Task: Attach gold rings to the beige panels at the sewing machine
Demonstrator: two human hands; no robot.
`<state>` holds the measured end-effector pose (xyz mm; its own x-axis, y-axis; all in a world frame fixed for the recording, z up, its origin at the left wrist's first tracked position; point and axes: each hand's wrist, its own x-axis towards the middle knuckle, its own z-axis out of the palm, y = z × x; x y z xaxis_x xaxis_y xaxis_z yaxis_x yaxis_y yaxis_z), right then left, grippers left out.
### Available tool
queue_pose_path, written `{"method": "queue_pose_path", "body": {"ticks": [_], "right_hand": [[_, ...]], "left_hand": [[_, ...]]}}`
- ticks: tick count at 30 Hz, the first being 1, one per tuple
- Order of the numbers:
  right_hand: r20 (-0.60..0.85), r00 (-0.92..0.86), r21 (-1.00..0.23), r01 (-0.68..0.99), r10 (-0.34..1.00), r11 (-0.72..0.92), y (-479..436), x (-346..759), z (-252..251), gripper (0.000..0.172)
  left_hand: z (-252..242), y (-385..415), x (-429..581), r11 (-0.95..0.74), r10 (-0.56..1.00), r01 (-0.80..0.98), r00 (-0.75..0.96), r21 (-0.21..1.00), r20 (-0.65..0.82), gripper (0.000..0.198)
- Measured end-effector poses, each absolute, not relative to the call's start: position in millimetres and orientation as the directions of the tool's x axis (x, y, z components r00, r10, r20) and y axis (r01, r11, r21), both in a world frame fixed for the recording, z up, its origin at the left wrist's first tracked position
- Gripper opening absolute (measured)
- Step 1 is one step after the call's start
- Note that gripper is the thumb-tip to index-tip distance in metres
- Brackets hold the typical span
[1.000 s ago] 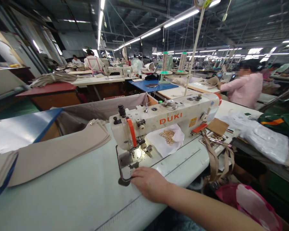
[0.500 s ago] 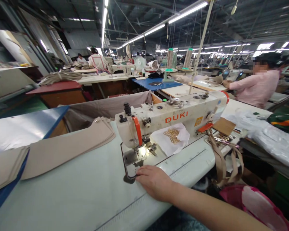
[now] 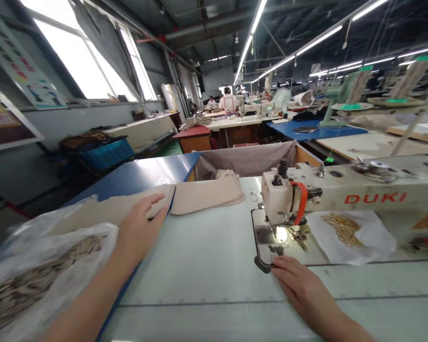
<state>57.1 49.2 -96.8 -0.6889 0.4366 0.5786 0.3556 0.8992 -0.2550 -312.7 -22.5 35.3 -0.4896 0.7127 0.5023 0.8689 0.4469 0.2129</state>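
My left hand (image 3: 141,228) is over the left stack of beige fabric pieces (image 3: 128,202), fingers apart and holding nothing. Whether its fingertips touch the top piece I cannot tell. Just right of that stack lies a second pile of beige pieces (image 3: 207,194). My right hand (image 3: 303,282) lies flat on the table by the front corner of the needle plate, holding nothing. Above it stands the white sewing machine (image 3: 374,190), its lamp lit beneath the needle. Small gold rings (image 3: 342,229) rest on a white sheet (image 3: 376,242) at the machine's base.
At lower left an open plastic bag (image 3: 109,237) holds many small beige strips. A blue-topped table (image 3: 157,168) adjoins the far left edge of the pale sewing table (image 3: 199,266). Behind the machine hangs a cloth-lined bin (image 3: 246,161). People work at machines farther back.
The view has swung left, bringing the bag of strips and the windows into sight. My left hand has come into view over the left stack. My right hand remains by the plate corner.
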Motion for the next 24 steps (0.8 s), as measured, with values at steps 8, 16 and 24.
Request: {"method": "queue_pose_path", "body": {"ticks": [8,16,24], "right_hand": [[0.604,-0.712,-0.128,0.357,0.358,0.925,52.7,58.8,-97.8,0.028],[0.62,-0.711,-0.108,0.342,0.332,0.933,56.5,60.5,-106.1,0.025],[0.598,-0.716,-0.137,0.353,0.361,0.926,55.8,61.8,-105.2,0.026]], "left_hand": [[-15.4,33.0,-399.4,0.657,0.751,0.754,-0.653,-0.007,0.097,0.048],[-8.7,25.5,-411.5,0.67,0.742,0.742,-0.669,-0.007,0.049,0.045],[-19.7,18.4,-392.6,0.661,0.738,0.751,-0.65,0.001,0.183,0.032]]}}
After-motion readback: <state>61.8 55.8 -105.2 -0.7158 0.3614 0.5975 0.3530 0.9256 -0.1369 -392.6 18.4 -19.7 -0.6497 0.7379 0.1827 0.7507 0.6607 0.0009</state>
